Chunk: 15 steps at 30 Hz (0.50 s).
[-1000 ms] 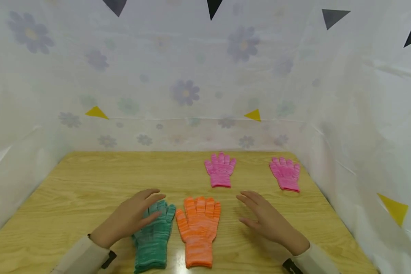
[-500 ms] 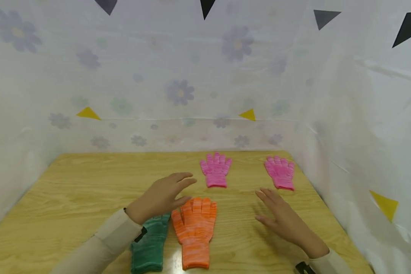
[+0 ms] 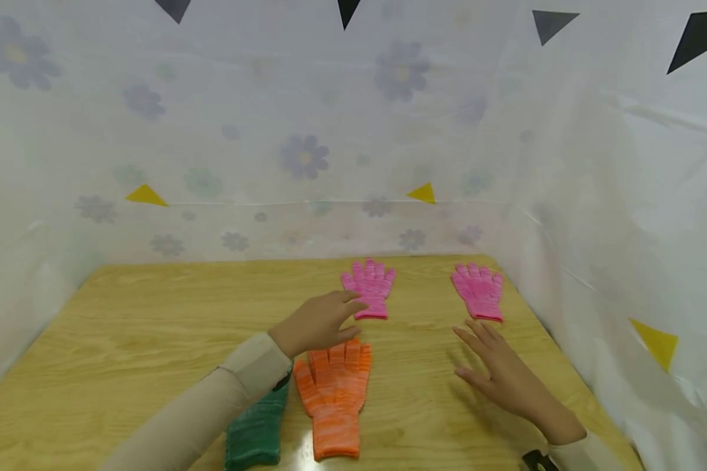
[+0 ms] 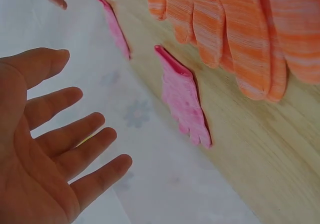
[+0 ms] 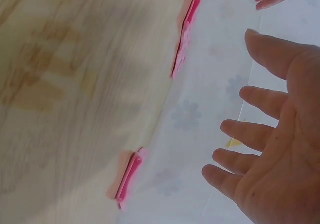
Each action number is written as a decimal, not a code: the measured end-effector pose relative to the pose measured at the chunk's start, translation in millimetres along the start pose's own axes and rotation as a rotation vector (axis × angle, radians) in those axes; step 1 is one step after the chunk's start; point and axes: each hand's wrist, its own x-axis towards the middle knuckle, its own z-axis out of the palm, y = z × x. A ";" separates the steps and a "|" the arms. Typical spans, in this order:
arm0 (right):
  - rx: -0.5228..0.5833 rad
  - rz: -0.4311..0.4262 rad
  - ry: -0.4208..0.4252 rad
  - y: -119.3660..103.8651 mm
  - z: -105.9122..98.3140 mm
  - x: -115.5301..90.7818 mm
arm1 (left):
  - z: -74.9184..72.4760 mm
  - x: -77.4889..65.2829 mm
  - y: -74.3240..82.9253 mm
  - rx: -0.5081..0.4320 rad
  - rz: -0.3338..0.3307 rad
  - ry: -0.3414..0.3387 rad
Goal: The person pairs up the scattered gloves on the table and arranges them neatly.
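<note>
While the left hand [image 3: 319, 322] hovers over the wood-grain counter [image 3: 153, 314], loosely spread and gripping nothing, a pink knitted glove [image 3: 370, 278] lies just beyond it, partly masked by its fingers. The right hand [image 3: 511, 374], also spread and holding nothing, hangs near a second pink knitted glove [image 3: 479, 292] towards the far right corner. Both gloves lie flat, fingers pointing away, cuffs edged darker pink. Nearer in, a streaked orange knitted glove [image 3: 337, 405] lies beside a dark green glove [image 3: 256, 428].
</note>
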 end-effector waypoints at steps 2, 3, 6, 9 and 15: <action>0.004 0.004 0.005 2.2 -1.5 -0.9 | 2.9 9.8 0.5 -0.008 -0.035 -0.062; 0.008 0.009 0.005 3.3 -2.3 -1.8 | 4.5 15.0 1.0 -0.011 -0.054 -0.093; 0.025 0.025 -0.006 6.3 -3.9 -5.3 | 9.6 28.7 2.8 -0.025 -0.093 -0.165; 0.020 0.014 0.005 8.5 -5.6 -8.0 | 16.3 39.4 4.1 -0.028 -0.102 -0.203; 0.020 0.002 0.029 10.3 -9.4 -10.4 | 27.6 53.8 2.0 -0.056 -0.135 -0.226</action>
